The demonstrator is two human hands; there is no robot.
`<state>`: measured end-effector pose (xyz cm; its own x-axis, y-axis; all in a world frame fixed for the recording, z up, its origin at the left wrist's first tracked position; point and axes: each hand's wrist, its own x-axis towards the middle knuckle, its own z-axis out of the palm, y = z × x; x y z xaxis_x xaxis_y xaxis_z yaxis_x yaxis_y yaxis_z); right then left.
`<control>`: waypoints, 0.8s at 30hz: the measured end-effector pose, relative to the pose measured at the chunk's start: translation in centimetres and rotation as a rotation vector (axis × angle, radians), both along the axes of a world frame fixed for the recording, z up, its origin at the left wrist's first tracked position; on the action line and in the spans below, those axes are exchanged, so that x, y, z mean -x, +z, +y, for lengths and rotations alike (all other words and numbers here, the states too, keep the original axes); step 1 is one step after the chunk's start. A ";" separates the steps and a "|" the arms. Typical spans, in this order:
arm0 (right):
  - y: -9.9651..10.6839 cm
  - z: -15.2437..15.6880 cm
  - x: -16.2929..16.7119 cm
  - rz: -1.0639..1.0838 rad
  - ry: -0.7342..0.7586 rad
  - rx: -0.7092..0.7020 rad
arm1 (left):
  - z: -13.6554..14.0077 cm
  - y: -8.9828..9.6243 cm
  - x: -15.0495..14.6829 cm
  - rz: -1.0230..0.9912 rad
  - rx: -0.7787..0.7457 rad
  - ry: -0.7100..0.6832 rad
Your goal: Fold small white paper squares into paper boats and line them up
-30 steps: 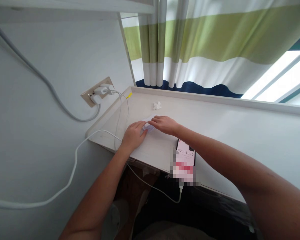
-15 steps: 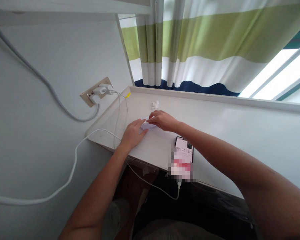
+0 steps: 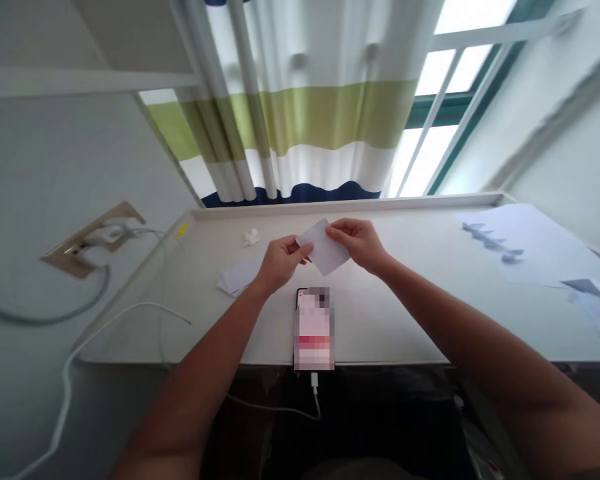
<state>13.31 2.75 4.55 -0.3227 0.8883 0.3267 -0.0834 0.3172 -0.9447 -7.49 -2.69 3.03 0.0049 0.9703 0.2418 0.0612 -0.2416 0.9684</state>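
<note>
A small white square of paper (image 3: 325, 250) is held up over the desk between my two hands, turned so that a corner points down. My left hand (image 3: 281, 262) pinches its left corner between thumb and fingers. At the upper right edge, my right hand (image 3: 359, 241) grips it the same way. Behind my left wrist, a small stack of white paper sheets (image 3: 237, 275) lies on the desk, partly covered by the hand. Below the paper rests a phone (image 3: 314, 330) with a blurred screen.
Crumpled white bits (image 3: 251, 237) lie at the back left of the white desk (image 3: 395, 313). Several folded paper pieces (image 3: 493, 241) sit on a large sheet (image 3: 535, 230) at right, near more folded paper (image 3: 587, 288). White cables (image 3: 130, 308) run from the wall socket (image 3: 93, 240).
My hands have lifted a paper square from the stack area and moved right with it. The view has swung right, bringing the folded pieces and large sheet into sight.
</note>
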 end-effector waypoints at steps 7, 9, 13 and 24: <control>-2.2 2.1 -7.7 -0.025 -0.123 0.172 | 6.1 -1.2 -7.5 -0.061 -0.018 -0.074; -2.8 2.6 -8.0 -0.031 -0.030 0.211 | 6.3 -1.7 -7.9 -0.094 -0.034 -0.038; -4.4 3.2 -7.6 0.060 -0.002 0.233 | 5.6 -2.7 -7.4 -0.073 0.019 -0.046; -5.8 2.6 -8.7 0.147 0.165 0.264 | 4.7 -3.8 -7.5 -0.124 0.050 -0.036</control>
<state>22.05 5.37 -1.28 -0.4361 0.8879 0.1463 -0.2541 0.0345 -0.9666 -0.03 2.05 -0.74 0.0135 0.9810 0.1938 -0.0674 -0.1924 0.9790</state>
